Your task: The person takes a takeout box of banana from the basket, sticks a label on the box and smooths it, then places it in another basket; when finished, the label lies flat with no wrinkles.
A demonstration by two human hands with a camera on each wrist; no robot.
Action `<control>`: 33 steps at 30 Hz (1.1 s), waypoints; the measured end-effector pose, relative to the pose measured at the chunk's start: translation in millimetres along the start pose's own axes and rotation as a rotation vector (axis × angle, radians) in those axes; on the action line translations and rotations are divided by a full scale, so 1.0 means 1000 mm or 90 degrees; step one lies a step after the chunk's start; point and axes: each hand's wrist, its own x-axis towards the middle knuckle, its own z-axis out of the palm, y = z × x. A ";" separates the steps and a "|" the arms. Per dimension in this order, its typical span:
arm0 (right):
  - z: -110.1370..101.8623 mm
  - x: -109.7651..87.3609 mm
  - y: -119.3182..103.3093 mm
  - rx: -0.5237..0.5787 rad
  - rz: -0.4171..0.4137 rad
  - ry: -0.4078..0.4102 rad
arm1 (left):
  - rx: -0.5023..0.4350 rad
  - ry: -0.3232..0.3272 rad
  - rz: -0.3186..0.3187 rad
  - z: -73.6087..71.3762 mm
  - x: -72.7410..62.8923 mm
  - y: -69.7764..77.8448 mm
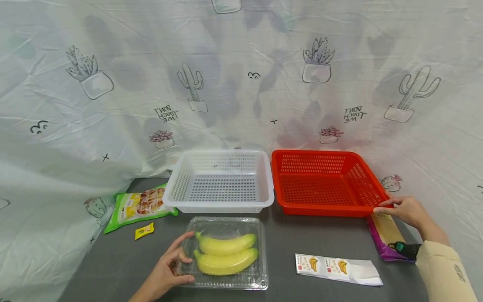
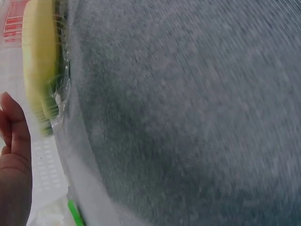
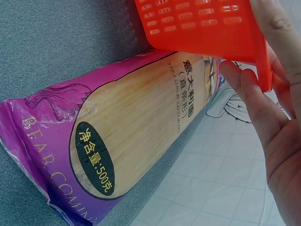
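A clear plastic clamshell box (image 1: 226,283) with two yellow bananas (image 1: 226,260) inside lies near the front of the table. My left hand (image 1: 171,262) is at its left side, thumb and fingers spread along the edge with the fingertips right at the plastic. On the right, my right hand (image 1: 409,212) pinches the rim at the near right corner of a red plastic basket (image 1: 317,209). Its thumb and fingers meet around that rim in the right wrist view. Partly under this corner lies a purple packet of spaghetti (image 3: 136,127).
A white basket (image 1: 222,205) stands left of the red one. Beside it lie a green food bag (image 1: 141,205) and a small yellow sachet (image 1: 144,231). A strip of banana labels (image 1: 337,269) rests at front right. Printed cloth (image 1: 241,92) hangs behind.
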 end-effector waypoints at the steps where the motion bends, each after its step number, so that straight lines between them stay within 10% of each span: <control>1: 0.000 0.000 0.001 0.000 0.002 -0.001 | 0.001 -0.006 -0.004 0.000 0.000 0.000; 12: 0.000 -0.005 0.006 0.002 0.004 -0.002 | -0.047 -0.178 -0.039 -0.023 0.003 0.010; 33: 0.001 -0.002 0.000 -0.020 -0.013 0.018 | 0.047 -0.140 -0.057 -0.029 0.011 0.007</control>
